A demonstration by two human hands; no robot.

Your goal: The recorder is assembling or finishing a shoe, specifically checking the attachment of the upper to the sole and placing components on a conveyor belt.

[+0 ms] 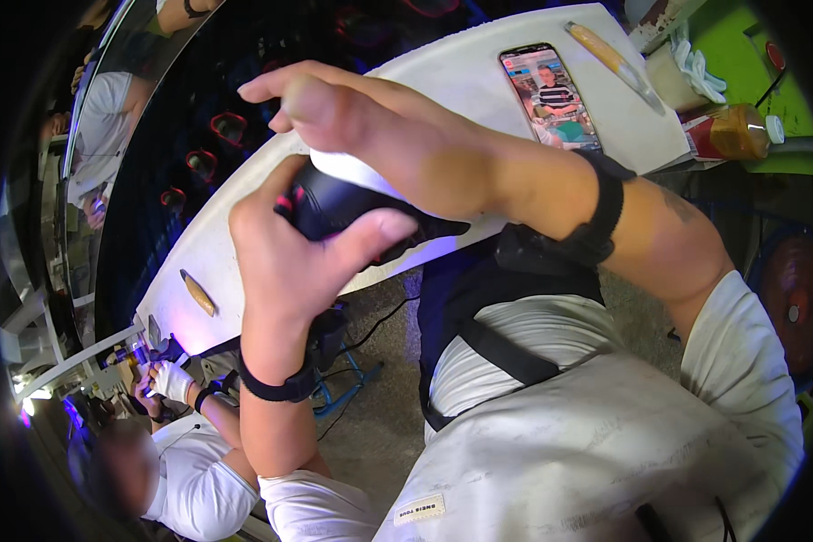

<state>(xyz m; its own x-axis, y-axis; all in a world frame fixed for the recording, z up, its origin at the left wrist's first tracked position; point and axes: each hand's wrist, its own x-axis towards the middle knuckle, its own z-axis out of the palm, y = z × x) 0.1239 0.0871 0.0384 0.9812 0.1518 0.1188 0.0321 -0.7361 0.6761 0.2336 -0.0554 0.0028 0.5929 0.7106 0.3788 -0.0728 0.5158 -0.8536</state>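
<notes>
My left hand is wrapped round a glossy black shoe-like piece, its thumb lying across the near side. A white part shows along the piece's upper edge, just under my right hand. That hand reaches over the top with its fingers stretched out, its palm side against or very near the white part; I cannot tell if they touch. Small pink-red bits show by the left fingers. Both hands are above a white worktop. The underside of the black piece is mostly hidden.
On the worktop lie a phone with a lit screen, a wooden-handled tool and a small tan tool. A bottle of amber liquid lies at the right. A dark glossy surface borders the far side. Another person works at lower left.
</notes>
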